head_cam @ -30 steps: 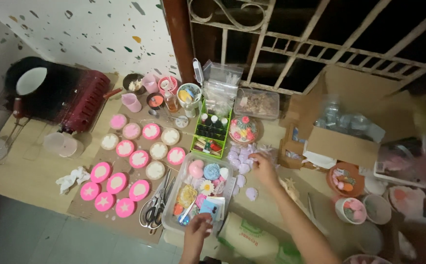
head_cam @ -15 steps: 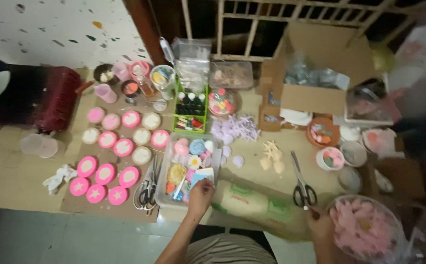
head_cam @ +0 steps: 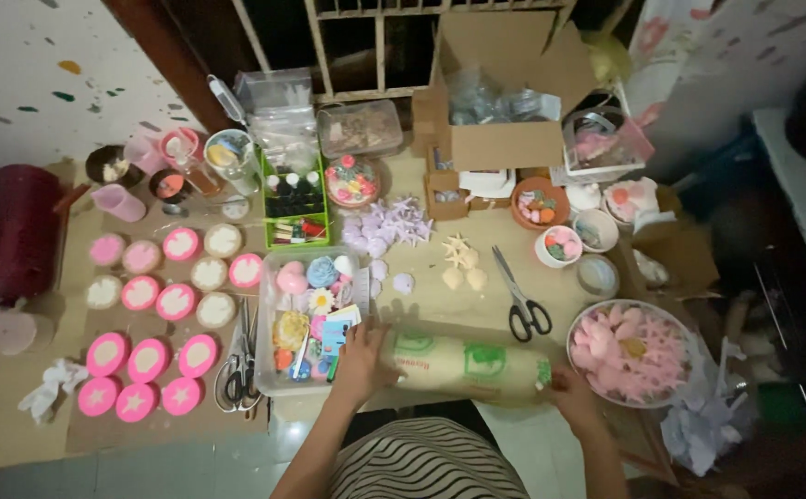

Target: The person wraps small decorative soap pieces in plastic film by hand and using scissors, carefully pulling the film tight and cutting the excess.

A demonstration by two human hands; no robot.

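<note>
Hands grip each end of the long plastic-wrapped roll [head_cam: 466, 366]: left hand [head_cam: 363, 362] beside the clear plastic tray [head_cam: 269, 370], right hand [head_cam: 572, 392] near the pink-filled bowl [head_cam: 580, 325]. Swinging it could knock either.

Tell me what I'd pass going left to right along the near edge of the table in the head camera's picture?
White crumpled cloth → pink round moulds → grey scissors → clear tray of small craft pieces → left hand → plastic-wrapped roll → right hand → bowl of pink shapes.
</note>
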